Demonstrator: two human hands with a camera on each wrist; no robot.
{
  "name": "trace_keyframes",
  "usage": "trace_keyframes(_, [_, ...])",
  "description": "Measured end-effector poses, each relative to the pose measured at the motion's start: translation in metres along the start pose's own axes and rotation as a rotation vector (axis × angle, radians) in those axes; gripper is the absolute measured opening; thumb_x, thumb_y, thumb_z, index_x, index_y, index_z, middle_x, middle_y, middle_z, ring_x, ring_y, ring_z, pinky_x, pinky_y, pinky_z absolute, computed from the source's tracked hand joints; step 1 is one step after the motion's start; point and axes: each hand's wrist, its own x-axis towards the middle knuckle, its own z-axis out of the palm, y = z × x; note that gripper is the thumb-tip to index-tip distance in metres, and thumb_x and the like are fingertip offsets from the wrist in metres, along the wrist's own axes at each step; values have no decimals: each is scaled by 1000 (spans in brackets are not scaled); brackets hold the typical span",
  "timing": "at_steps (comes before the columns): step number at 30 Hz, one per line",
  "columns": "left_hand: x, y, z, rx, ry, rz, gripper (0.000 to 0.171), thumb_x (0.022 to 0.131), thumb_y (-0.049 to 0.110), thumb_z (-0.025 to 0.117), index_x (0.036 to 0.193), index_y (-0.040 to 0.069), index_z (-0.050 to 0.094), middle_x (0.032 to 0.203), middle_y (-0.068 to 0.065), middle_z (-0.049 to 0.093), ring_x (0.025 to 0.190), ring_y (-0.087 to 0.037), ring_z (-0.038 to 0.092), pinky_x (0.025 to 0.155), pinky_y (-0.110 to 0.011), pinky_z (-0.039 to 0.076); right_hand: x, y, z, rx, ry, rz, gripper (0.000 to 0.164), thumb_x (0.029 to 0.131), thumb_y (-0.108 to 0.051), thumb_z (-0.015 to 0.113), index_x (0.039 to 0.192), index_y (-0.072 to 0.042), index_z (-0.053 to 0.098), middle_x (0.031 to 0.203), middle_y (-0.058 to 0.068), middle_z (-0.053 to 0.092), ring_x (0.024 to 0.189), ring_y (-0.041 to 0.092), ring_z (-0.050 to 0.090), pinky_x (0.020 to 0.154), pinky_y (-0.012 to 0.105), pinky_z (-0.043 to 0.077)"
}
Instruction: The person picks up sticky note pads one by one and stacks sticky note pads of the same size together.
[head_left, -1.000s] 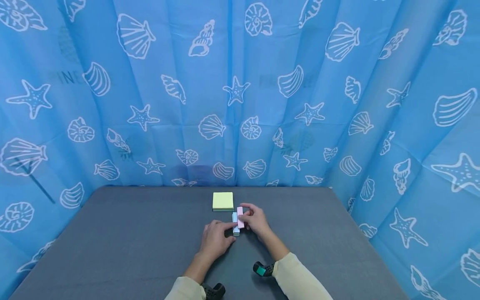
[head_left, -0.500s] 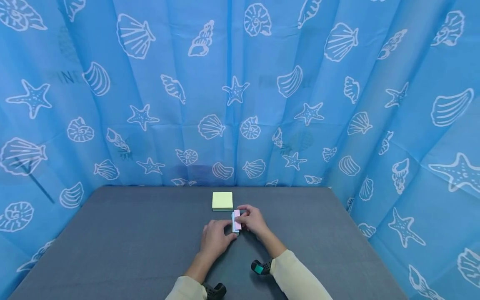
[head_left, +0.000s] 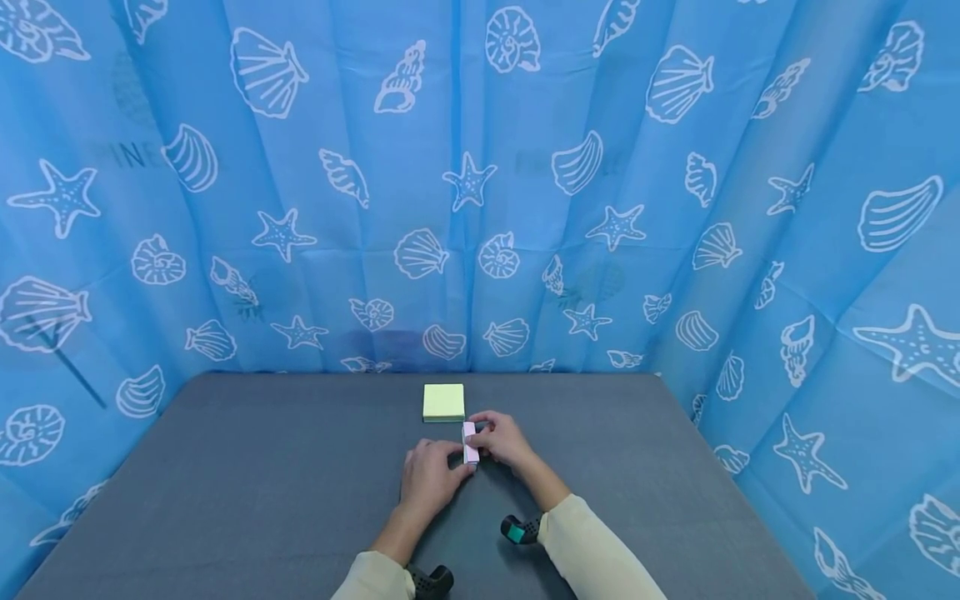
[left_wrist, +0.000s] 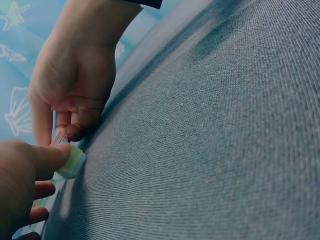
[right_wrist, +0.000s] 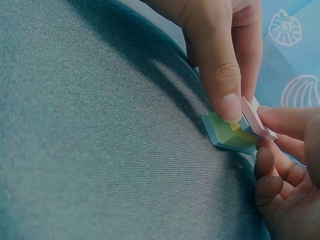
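Observation:
A small stack of narrow sticky note pads [right_wrist: 220,131] in blue, green and yellow stands on the table. My left hand [head_left: 430,477] grips it, the thumb on the near end and the fingers at the far side. On top lies a pink sticky note pad [head_left: 470,443], pinched between the thumb and fingers of my right hand [head_left: 506,439]. In the right wrist view this pink pad is slightly tilted over the pads below. The left wrist view shows the stack's green and blue end [left_wrist: 74,162] beside my left thumb, the rest hidden by fingers.
Just behind the hands lies a square stack of sticky notes [head_left: 443,401] with a pale yellow top. The grey cloth-covered table [head_left: 262,500] reaches back to a blue curtain [head_left: 465,208] with white shell prints. A black band device [head_left: 521,529] sits on the right wrist.
My right hand has brought the pink sticky note pad leftward, from beside the blue-topped stack to over it. The left index finger has drawn back from across the top of the stack.

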Motion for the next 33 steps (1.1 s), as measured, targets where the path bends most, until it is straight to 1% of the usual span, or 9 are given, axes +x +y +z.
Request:
trace_keyframes(7, [0, 0, 0, 9, 8, -6, 35, 78, 38, 81, 107, 19, 76, 100, 5, 71, 90, -17, 56, 76, -37, 41, -1, -2, 0, -10, -4, 9, 34, 87, -12, 73, 118, -4, 64, 69, 2, 55, 55, 14, 49, 48, 24, 37])
trace_keyframes(16, [0, 1, -1, -1, -2, -9, 35, 80, 38, 80, 109, 19, 76, 102, 4, 71, 93, -18, 56, 78, -38, 41, -3, -6, 0, -13, -14, 10, 34, 87, -10, 73, 118, -4, 63, 69, 2, 54, 55, 14, 50, 48, 24, 36])
trace_keyframes(22, [-1, 1, -1, -8, -3, -18, 35, 79, 37, 80, 108, 19, 76, 100, 4, 71, 94, -19, 56, 78, -38, 42, -3, -7, 0, -24, -20, 14, 33, 87, -11, 73, 118, -4, 63, 68, 2, 55, 56, 15, 51, 47, 24, 35])
trace_keyframes(29, [-2, 2, -2, -12, -4, -18, 34, 79, 37, 81, 107, 18, 76, 99, 4, 71, 96, -19, 56, 79, -39, 41, -3, -6, 0, -31, -24, 1, 32, 87, -11, 73, 117, -4, 62, 68, 2, 55, 56, 15, 51, 47, 25, 36])
trace_keyframes(33, [0, 2, -2, -10, -25, -33, 34, 79, 36, 81, 108, 19, 76, 100, 4, 71, 98, -19, 55, 81, -40, 41, -3, -6, -1, -38, -33, -1, 34, 88, -12, 72, 119, -4, 62, 67, 2, 55, 56, 15, 51, 47, 25, 36])
